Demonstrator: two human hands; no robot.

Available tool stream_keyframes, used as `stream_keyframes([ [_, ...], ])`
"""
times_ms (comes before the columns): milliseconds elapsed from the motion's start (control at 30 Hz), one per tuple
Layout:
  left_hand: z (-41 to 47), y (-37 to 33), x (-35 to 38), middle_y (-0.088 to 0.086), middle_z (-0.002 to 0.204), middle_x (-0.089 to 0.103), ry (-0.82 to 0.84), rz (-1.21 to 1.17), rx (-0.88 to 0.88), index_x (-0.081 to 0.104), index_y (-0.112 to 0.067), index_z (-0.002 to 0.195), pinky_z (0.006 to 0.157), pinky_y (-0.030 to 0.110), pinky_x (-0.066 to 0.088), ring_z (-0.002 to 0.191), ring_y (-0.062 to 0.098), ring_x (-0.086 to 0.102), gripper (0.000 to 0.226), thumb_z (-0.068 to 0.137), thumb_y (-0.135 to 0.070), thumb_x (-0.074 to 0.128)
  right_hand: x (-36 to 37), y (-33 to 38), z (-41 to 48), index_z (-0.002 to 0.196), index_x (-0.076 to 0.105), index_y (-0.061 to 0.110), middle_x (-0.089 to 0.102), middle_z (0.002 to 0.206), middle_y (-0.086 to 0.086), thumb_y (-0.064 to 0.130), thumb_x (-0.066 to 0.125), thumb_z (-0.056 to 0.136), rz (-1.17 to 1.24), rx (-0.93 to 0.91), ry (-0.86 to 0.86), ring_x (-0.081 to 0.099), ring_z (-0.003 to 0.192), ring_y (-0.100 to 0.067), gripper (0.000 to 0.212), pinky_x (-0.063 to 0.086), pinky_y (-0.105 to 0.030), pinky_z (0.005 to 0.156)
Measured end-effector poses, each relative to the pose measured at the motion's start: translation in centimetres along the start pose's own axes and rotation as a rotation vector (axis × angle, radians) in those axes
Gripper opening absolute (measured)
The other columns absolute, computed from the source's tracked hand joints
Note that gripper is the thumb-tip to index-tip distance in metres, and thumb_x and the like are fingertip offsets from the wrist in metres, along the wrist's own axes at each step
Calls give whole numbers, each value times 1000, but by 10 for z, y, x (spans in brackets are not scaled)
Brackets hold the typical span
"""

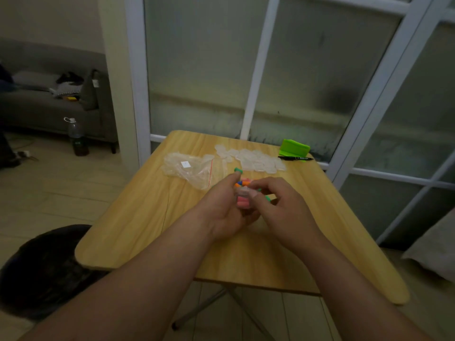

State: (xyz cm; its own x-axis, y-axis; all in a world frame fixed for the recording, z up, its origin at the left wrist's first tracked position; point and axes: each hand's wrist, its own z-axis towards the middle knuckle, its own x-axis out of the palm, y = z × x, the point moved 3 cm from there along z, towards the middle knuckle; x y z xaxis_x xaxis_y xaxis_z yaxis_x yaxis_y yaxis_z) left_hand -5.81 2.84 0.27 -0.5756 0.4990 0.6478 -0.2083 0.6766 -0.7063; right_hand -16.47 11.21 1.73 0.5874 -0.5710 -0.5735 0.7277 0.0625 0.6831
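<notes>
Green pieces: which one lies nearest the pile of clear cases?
The green piece just beyond the left hand, on the far side. The other green piece shows by the right hand, farther from the pile.

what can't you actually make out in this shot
Head view: the clear case is mostly covered by the left hand and right hand; lid open or closed is unclear.
The pink pieces between the hands: blurred, count unclear.
Print on the pen and label on the bag: too small to read.
</notes>
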Motion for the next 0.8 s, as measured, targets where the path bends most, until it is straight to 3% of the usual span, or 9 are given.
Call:
stream_keyframes([
  [67, 1, -1, -1, 12, 97, 68, 10, -11, -9, 56, 1, 141, 86, 33, 55, 80, 19, 67, 61, 109, -47, 37, 3, 3, -4, 109, 74, 37, 66, 107, 20, 42, 75, 95, -51, -31, 47, 61, 107, -1, 14, 48, -27, 89],
  [167, 5, -1, 1, 12, 89, 58, 18, -6, 2, 51, -7, 129, 72, 31, 50, 69, 20, 59, 35, 104, -29, 42, 7, 6, -7, 109, 68, 37, 63, 98, 25, 36, 76, 95, -132, -37, 89, 61, 95, 3, 16, 48, -22, 76],
  [233, 6, 1, 1, 13, 91, 55, -9, 2, 5, 49, -8, 128, 70, 30, 48, 70, 20, 55, 33, 99, -22, 42, 7, 5, -7, 107, 64, 36, 64, 97, 27, 35, 76, 95, -132, -28, 98, 61, 94, 9, 16, 48, -18, 72],
  [400, 5, 5, -1, 25, 117, 61, 25, 95, 37, 57, 2, 132, 72, 34, 64, 103, 31, 62, 36, 98, -2, 45, -1, -6, -4, 116, 56, 36, 68, 113, 21, 37, 78, 95, -82, -1, 86, 63, 101, 12, 30, 54, -18, 79],
  [533, 5, 7, -1, 27, 123, 62, 24, 114, 54, 56, 5, 139, 75, 28, 62, 109, 32, 64, 40, 101, 8, 42, -2, -15, -4, 147, 47, 36, 62, 133, 20, 38, 78, 95, -65, 15, 106, 59, 111, 16, 60, 46, -1, 83],
  [600, 6, 7, 0, 31, 131, 62, 6, 122, 71, 57, 6, 136, 78, 28, 62, 110, 34, 64, 38, 102, 9, 41, -3, -21, -4, 150, 45, 36, 58, 138, 16, 47, 78, 93, -99, 18, 102, 55, 115, 14, 66, 42, 2, 84],
  [700, 7, 9, 0, 34, 133, 62, -12, 146, 93, 58, 6, 134, 87, 35, 60, 111, 36, 66, 36, 102, 10, 42, -3, -25, -3, 147, 49, 35, 59, 137, 15, 52, 76, 93, -128, 10, 110, 54, 116, 14, 63, 44, -2, 85],
  [800, 8, 11, 2, 31, 126, 67, -26, 188, 111, 59, 5, 134, 80, 36, 64, 108, 35, 71, 37, 101, 11, 45, -2, -29, -4, 147, 52, 35, 59, 137, 16, 53, 73, 95, -166, -11, 100, 56, 121, 4, 59, 51, -19, 96],
])
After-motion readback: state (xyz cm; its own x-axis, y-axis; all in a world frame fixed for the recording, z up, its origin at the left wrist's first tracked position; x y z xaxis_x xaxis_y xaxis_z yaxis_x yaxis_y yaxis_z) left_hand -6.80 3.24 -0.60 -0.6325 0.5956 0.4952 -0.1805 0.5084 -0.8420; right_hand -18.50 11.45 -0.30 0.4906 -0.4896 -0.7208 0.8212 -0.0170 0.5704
